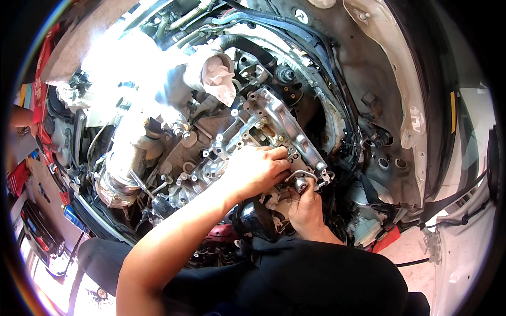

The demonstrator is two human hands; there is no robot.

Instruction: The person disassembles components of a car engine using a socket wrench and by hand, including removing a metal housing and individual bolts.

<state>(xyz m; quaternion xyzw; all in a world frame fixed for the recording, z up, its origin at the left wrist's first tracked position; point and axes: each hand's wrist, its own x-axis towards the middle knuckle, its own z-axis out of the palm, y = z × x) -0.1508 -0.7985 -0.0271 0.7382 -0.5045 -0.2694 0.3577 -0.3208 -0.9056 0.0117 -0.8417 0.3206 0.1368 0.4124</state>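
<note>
Pale metal engine bay (414,113) all around; ridged silvery engine (213,151) at centre. Wide pipe (194,72) stuffed with crumpled paper (219,80), upper centre. Left hand (259,169) curled over the engine, grip hidden; right hand (307,208) just beside, clamped on rounded shiny metal piece (301,185), lower right of centre.

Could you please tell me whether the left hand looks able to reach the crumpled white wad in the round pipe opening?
Probably yes: nothing visible covers the crumpled white wad, and the left hand is at the engine below it.
</note>
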